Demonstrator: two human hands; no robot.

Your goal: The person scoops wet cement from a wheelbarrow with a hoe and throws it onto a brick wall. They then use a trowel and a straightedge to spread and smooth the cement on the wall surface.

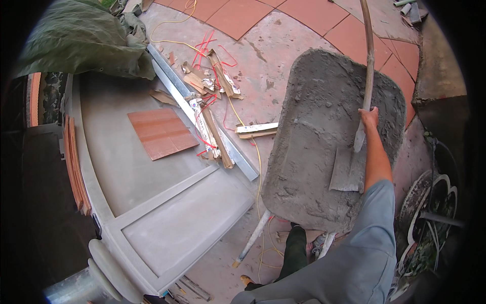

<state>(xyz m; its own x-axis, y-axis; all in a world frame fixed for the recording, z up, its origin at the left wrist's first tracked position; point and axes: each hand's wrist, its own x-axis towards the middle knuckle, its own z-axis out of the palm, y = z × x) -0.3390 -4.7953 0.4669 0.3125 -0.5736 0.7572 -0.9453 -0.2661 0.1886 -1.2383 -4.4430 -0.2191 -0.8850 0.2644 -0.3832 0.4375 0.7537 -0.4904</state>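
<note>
My right hand [369, 117] is closed around the long wooden handle of a shovel [368, 66], just above its metal socket. The grey shovel blade [345, 172] lies on the wet cement mix in the wheelbarrow, mortar smeared over it. The handle rises steeply toward the top of the view. Grey mix coats the inside of the wheelbarrow [283, 101], and its pale handle bar [251, 240] sticks out toward me. My left hand is outside the picture.
Left of the wheelbarrow stands a grey plastered ledge [187, 218] with a terracotta tile [161, 134] and a metal channel [223, 139]. Torn cardboard and red straps [212, 76] litter the floor beside a yellow cord [259, 167]. A green tarp [86, 40] is behind; curved metalwork [430, 202] stands right.
</note>
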